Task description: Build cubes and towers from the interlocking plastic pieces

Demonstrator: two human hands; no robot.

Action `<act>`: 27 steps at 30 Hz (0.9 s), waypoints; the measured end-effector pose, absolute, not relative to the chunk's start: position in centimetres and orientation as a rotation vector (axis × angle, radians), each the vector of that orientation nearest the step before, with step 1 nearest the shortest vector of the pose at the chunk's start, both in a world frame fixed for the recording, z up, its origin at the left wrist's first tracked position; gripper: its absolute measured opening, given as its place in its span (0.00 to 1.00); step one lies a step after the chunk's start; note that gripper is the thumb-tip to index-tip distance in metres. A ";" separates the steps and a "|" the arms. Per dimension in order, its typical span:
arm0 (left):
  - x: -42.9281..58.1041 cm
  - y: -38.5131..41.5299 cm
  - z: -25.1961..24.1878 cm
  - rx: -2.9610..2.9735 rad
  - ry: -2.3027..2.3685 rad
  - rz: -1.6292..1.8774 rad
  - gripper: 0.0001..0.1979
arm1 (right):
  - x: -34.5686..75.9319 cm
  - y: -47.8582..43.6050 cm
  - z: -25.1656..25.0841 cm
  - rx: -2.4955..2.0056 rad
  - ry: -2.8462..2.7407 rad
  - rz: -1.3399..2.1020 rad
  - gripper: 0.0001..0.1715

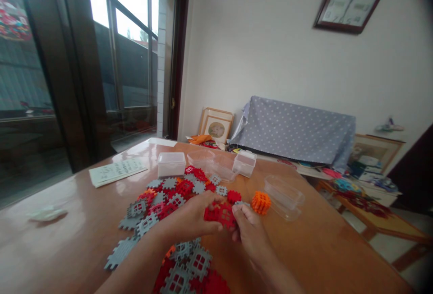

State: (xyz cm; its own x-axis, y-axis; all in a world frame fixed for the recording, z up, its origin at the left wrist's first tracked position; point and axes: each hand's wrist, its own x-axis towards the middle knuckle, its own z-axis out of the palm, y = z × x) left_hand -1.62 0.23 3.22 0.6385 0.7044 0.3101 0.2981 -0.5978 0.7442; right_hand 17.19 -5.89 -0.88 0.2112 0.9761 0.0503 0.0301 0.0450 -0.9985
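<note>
Brown and glossy, the bench (304, 249) is strewn through its middle, from far to near, with a loose pile (169, 209) of red and grey toothed tiles. Part of the pile is hidden by the left forearm (149, 251). Between the left hand (187, 215) and the right hand (252, 231), red pieces (227, 207) are held over the middle of the bench. Their right edge is pinched by the right fingers; the left fingers are curled about the left side, but how firmly they are closed cannot be told. Control would probably be best if the pieces were gripped by their rims, held level and pressed evenly, so that no tooth is bent.

At the far left, paper (118, 171) is laid well apart. A see-through tray (287, 195) is set to the right, a see-through box (171, 165) on the far side. Just beyond the right hand, an orange stack (261, 202) could be knocked by a wide swing.
</note>
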 end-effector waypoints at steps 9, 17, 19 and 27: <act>-1.7 0.8 3.2 2.160 0.852 0.716 0.15 | 16.4 -5.1 -2.5 -1.263 -1.071 1.048 0.27; -2.2 0.7 2.5 2.340 0.908 0.704 0.28 | 16.0 -4.8 -2.9 -1.247 -1.010 1.088 0.30; -2.3 1.1 2.1 2.388 0.933 0.683 0.26 | 16.0 -4.7 -3.0 -1.225 -0.975 1.118 0.32; -2.8 3.3 1.1 2.546 1.185 0.669 0.26 | 16.6 -5.3 -2.8 -1.296 -1.069 1.051 0.35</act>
